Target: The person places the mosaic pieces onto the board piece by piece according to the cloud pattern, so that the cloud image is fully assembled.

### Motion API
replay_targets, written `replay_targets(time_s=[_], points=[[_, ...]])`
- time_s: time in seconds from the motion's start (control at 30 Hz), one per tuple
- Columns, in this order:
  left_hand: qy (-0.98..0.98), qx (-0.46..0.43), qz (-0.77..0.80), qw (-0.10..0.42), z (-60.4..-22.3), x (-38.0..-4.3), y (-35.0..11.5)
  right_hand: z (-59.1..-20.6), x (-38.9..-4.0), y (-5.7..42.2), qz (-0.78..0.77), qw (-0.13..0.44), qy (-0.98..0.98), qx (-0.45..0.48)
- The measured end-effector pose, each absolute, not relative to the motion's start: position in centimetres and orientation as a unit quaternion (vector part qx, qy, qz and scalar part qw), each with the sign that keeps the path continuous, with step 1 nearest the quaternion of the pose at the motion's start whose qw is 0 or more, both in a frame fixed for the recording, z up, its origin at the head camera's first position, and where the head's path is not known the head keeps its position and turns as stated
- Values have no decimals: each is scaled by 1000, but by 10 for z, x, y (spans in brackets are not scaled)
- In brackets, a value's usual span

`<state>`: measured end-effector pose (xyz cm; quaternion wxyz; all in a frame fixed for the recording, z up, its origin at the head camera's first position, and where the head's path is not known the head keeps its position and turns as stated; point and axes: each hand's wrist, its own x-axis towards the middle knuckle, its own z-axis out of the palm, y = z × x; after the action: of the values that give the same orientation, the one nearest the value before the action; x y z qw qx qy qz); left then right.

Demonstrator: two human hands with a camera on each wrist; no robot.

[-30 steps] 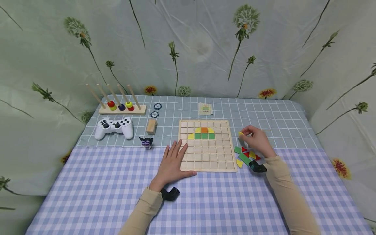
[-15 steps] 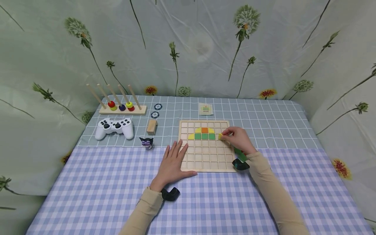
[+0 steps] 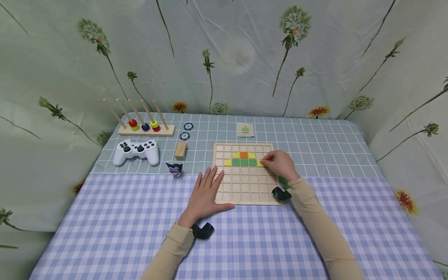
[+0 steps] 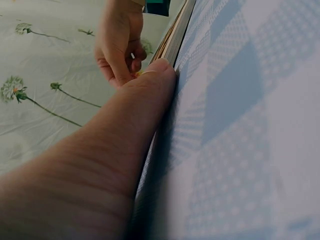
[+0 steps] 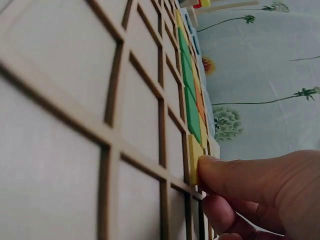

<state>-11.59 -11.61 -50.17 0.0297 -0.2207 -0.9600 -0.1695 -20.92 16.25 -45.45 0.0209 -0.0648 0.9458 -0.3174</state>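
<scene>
A wooden grid board (image 3: 245,186) lies on the table, with a row of green tiles (image 3: 244,162), an orange tile (image 3: 243,154) above them and yellow pieces at the sides. My right hand (image 3: 280,163) pinches a small yellow tile (image 5: 194,162) by its outer edge, in the cell at the right end of the green row. In the right wrist view the tile sits beside the last green one. Spread fingers of my left hand (image 3: 204,194) rest on the board's left edge, the thumb at its near left corner. Other loose green pieces (image 3: 284,182) are partly hidden under the right wrist.
Behind the board lies a small pattern card (image 3: 245,130). To the left are a white game controller (image 3: 135,152), a wooden block (image 3: 181,151), a dark figurine (image 3: 175,170), two round chips (image 3: 184,136) and a peg stand (image 3: 146,131) with coloured beads.
My right hand has carried the yellow tile leftward from beside the board and lowered it into the cell next to the green row. The left hand has stayed still.
</scene>
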Motion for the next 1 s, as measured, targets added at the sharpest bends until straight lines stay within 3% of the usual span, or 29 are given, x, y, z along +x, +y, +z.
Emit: replay_targets(time_s=[0.37, 0.77, 1.0], points=[[-962, -218, -161, 25, -501, -116, -116, -454, -201, 187, -352, 44, 930, -91], [-958, -222, -179, 35, -504, -117, -116, -446, -171, 246, -358, -2, 932, -53], [-957, -224, -181, 36, -502, -117, -116, -446, -148, 252, -346, 32, 935, -73]])
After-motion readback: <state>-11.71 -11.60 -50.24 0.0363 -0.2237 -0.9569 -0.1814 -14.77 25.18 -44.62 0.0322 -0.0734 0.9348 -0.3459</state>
